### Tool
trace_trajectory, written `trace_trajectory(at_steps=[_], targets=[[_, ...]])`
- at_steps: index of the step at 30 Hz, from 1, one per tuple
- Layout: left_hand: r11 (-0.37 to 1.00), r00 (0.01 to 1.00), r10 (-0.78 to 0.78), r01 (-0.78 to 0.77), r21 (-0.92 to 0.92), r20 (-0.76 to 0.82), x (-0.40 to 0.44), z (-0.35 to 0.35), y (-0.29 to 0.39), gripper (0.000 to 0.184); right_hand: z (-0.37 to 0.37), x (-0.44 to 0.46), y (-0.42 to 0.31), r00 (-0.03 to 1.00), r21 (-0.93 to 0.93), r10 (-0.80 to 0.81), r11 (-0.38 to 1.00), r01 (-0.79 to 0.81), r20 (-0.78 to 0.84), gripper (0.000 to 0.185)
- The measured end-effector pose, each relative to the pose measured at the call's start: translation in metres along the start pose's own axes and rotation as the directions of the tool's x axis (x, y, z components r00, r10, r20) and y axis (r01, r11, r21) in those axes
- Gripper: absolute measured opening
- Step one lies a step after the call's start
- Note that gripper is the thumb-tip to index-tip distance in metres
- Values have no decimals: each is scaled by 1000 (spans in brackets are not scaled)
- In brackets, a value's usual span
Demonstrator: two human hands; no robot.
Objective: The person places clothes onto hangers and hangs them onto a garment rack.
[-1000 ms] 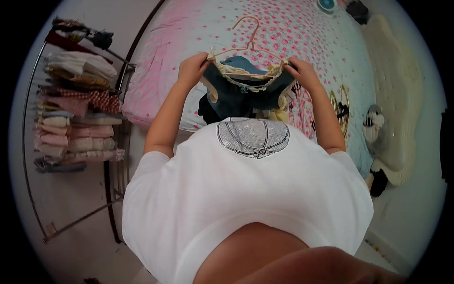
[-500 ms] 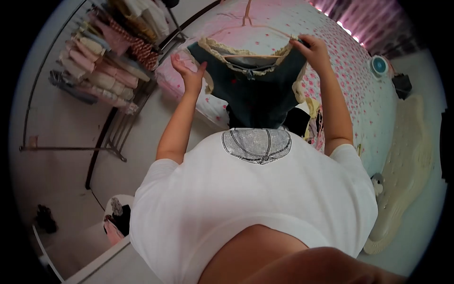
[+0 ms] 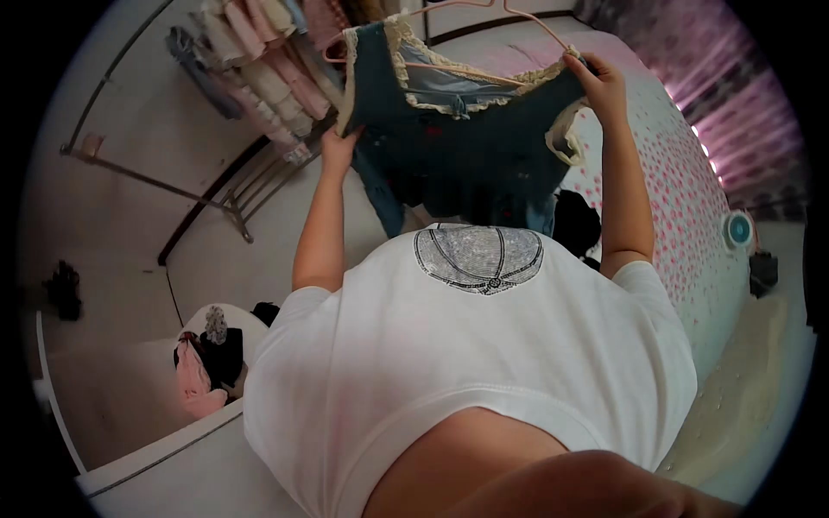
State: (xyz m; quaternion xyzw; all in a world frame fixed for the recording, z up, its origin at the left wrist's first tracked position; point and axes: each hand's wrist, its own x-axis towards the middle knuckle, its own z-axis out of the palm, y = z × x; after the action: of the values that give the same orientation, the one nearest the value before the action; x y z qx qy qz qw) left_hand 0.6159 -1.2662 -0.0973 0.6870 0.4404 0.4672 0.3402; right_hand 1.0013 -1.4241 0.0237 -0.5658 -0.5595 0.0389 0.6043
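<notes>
A dark teal sleeveless garment [image 3: 458,155] with cream lace along the neckline and armholes hangs on a pink hanger [image 3: 531,22] in front of my chest. My left hand [image 3: 338,147] grips its left edge below the armhole. Up at the right shoulder strap, my right hand [image 3: 602,85] pinches the fabric beside the end of the hanger. A small bow sits at the middle of the neckline, and blue lining shows inside. The garment's lower end is hidden, so its full length cannot be seen.
A metal clothes rack [image 3: 151,181] with several hanging garments [image 3: 268,73] stands at the left. The bed with a pink floral sheet [image 3: 665,198] lies to the right, a black cloth [image 3: 576,229] on it. A round stool [image 3: 250,326] holding clothes is lower left.
My left hand has gone from open fingers beside the garment to gripping its left edge. The garment and hanger now sit higher in view, and the view has turned left.
</notes>
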Motion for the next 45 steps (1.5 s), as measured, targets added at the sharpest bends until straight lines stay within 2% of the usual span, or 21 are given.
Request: trace_trajectory(at_steps=[4,6,7,10,15,16,19,20,23,24,27,30,32,33,37,38,39,41,42,43,45], targets=[[997,972,72,-67,29,-224,-12,-54,11,33,29,27,-4,991,140,-129,982,124,27,27],[994,973,92,-77,77,-210,-18,-65,13,36,38,44,-9,987,259,-145,958,122,71,28],[992,973,102,-84,98,-205,-27,-70,20,38,39,45,-12,984,211,-159,967,139,79,28],[991,979,-12,39,127,-204,-44,-81,18,47,62,58,-17,973,121,-185,978,168,138,28],[984,955,-123,153,93,-269,-75,-78,44,47,82,78,-4,942,307,-193,946,104,273,24],[985,975,-74,105,140,-210,-74,-86,45,45,85,83,-4,934,329,-195,940,91,299,23],[985,932,-8,69,157,-361,-78,-98,73,46,92,85,-19,900,259,-205,960,107,385,23],[970,910,79,24,241,-407,-78,-97,77,51,99,88,-10,889,304,-229,946,107,398,23],[756,638,557,-125,643,-532,-73,-92,120,55,107,98,-16,850,268,-259,952,146,458,23],[711,600,605,-113,694,-523,-70,-101,137,51,115,102,-23,840,260,-267,953,156,472,23],[620,834,504,-170,766,-224,-62,-97,170,39,120,112,-28,802,279,-327,937,208,500,23],[653,913,397,-211,728,-92,-51,-85,174,27,123,120,-32,766,302,-398,913,276,504,23],[690,980,153,-15,723,-125,-44,-76,178,24,126,126,-30,731,295,-470,882,367,495,23],[691,989,35,81,718,-145,-42,-73,180,22,134,128,-20,744,308,-442,894,324,501,23],[687,882,382,-71,723,-276,-36,-67,156,16,136,130,-22,688,380,-431,894,237,584,23],[671,844,439,-80,737,-307,-33,-63,141,15,139,131,-17,639,396,-419,898,189,645,22],[649,797,504,-95,755,-333,-33,-61,140,15,138,135,-14,572,366,-435,900,238,696,20],[657,774,474,5,754,-418,-34,-54,147,14,116,133,-33,433,491,-543,839,234,720,20],[659,759,463,51,751,-458,-31,-52,149,14,111,141,-33,325,456,-527,847,272,785,22],[677,757,444,67,733,-479,-30,-49,151,15,104,143,-36,296,509,-552,833,217,779,24],[713,748,403,104,693,-527,-32,-53,153,16,99,140,-31,255,581,-657,750,315,710,26]])
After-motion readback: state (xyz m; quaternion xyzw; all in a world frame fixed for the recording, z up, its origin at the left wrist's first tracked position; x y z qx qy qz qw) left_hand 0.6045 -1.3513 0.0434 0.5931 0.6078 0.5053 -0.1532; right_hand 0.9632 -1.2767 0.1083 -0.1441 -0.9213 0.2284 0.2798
